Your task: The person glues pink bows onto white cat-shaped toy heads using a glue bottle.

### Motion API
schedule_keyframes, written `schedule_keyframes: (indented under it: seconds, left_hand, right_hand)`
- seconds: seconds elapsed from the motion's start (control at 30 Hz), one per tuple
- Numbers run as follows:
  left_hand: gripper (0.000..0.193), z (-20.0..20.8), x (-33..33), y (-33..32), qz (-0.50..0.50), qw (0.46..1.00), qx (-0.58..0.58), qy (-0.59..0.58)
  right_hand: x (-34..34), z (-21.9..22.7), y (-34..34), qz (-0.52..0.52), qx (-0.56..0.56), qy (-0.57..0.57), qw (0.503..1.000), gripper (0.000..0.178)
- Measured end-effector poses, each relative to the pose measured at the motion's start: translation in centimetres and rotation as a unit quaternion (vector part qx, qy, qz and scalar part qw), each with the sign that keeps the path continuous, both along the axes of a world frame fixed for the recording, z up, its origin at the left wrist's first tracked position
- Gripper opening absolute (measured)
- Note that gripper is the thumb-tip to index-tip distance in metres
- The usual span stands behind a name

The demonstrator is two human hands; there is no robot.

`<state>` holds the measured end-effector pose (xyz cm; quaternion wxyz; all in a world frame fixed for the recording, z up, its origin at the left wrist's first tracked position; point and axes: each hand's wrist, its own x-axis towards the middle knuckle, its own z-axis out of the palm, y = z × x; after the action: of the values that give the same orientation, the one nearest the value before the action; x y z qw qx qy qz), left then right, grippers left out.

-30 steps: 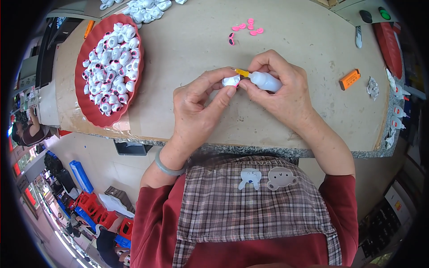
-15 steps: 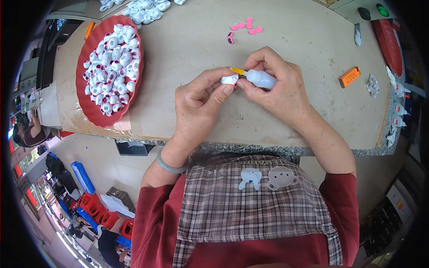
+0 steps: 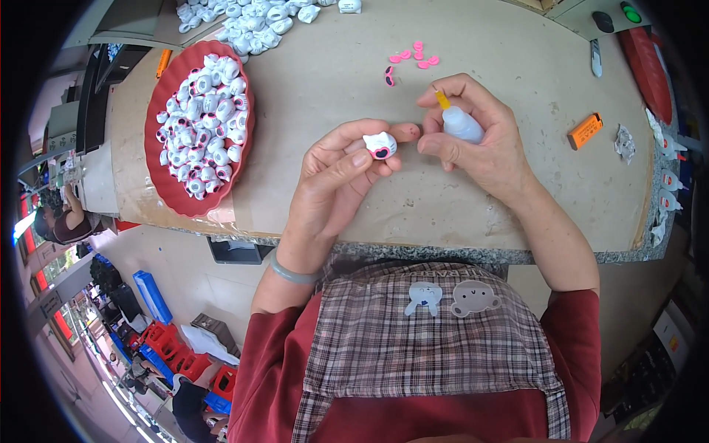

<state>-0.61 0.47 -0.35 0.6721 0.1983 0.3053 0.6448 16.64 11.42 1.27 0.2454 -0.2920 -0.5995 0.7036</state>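
Between thumb and fingers, my left hand (image 3: 336,166) holds a small white cat-head figure (image 3: 380,145) with pink-rimmed dark glasses on its front. My right hand (image 3: 480,140) grips a translucent squeeze bottle (image 3: 462,125) whose yellow nozzle (image 3: 442,99) points up and away from the figure. The two hands are close but apart. Beyond them lie several small pink pieces (image 3: 419,55) and one pair of pink-rimmed dark glasses (image 3: 389,76). A red scalloped tray (image 3: 157,171) to the left is heaped with white figures (image 3: 210,122), many showing pink-and-dark glasses.
More white figures (image 3: 255,29) are piled at the far left. An orange box cutter (image 3: 586,131), a crumpled tissue (image 3: 625,144) and a marker (image 3: 596,58) lie at the right. Several small bottles (image 3: 669,180) line the right edge. A red container (image 3: 644,74) stands at the far right.
The bottle's nozzle has left the figure and tipped upward as my right hand drew back. My left hand has turned the figure so its glasses show. The whole view has shifted slightly.
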Motion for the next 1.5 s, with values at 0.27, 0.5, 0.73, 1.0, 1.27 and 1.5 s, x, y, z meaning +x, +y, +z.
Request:
schedule_keyframes:
  seconds: [0.27,0.5,0.73,1.0,1.27,1.5]
  left_hand:
    - [0.028,-0.9,-0.4,0.1,-0.012,0.997,0.015,-0.078]
    - [0.032,-0.4,0.0,0.2,-0.008,0.998,-0.005,-0.055]
    - [0.042,-0.3,0.2,-0.8,0.046,0.998,-0.045,0.004]
    - [0.033,-0.3,0.4,-0.3,0.0,0.999,0.0,-0.046]
    - [0.035,1.0,0.8,-0.9,0.001,0.999,-0.011,-0.046]
    - [0.029,1.1,1.9,0.0,-0.027,0.998,-0.039,0.029]
  right_hand:
    - [0.1,-0.1,0.9,-0.001,-0.05,0.058,0.997,0.028]
    - [0.3,0.6,0.8,-0.008,-0.026,0.038,0.999,0.029]
    - [0.9,0.9,1.1,-0.01,-0.114,0.13,0.985,0.027]
    - [7.9,4.0,1.3,-0.211,0.048,-0.021,0.976,0.02]
    - [19.6,1.7,6.5,-0.468,0.373,-0.322,0.733,0.014]
    - [21.5,1.2,5.1,-0.427,0.322,-0.367,0.761,0.013]
